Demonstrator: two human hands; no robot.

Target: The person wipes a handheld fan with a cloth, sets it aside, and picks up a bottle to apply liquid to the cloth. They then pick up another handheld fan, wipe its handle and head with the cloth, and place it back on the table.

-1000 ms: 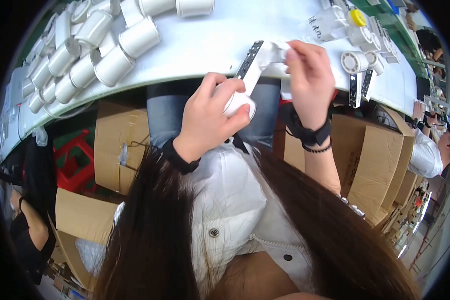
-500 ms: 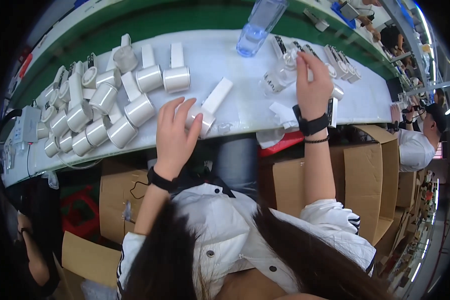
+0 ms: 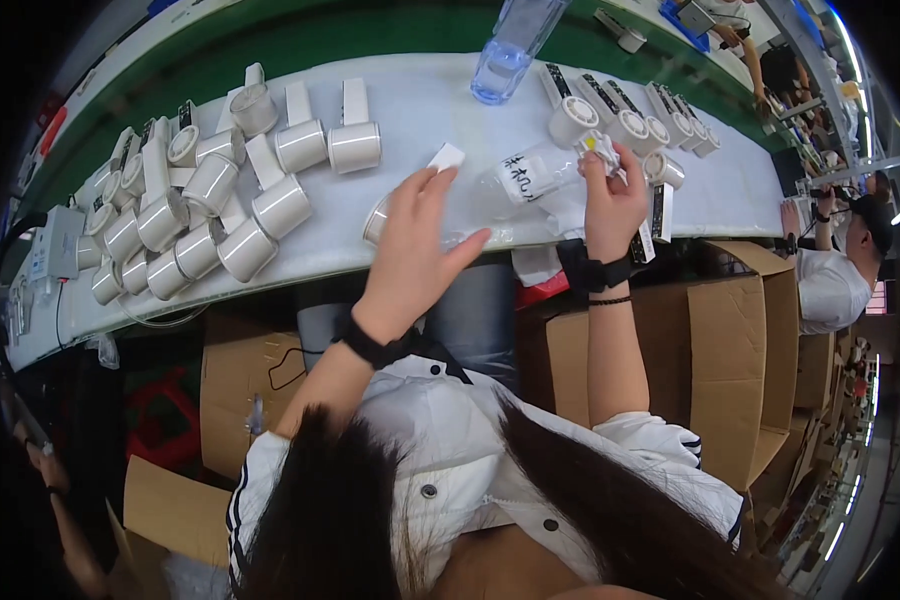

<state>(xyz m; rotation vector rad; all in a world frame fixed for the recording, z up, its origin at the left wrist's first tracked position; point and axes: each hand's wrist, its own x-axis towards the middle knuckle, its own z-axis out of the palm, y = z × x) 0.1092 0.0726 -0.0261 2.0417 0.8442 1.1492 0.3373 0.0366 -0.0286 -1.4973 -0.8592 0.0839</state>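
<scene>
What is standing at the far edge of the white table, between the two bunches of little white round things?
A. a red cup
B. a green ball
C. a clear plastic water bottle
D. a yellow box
C: a clear plastic water bottle with a bluish base stands on the white table, between the white cylinder parts on the left and those on the right.

white cylinders point(image 3: 281, 207): smooth plastic, a bit shiny
table top point(image 3: 420, 110): white, smooth, matt
water bottle point(image 3: 510, 45): clear shiny plastic
clear bag point(image 3: 535, 175): thin, see-through, crinkly plastic
boxes point(image 3: 730, 340): brown cardboard, dull and rough
jacket point(image 3: 440, 450): white soft cloth
</scene>
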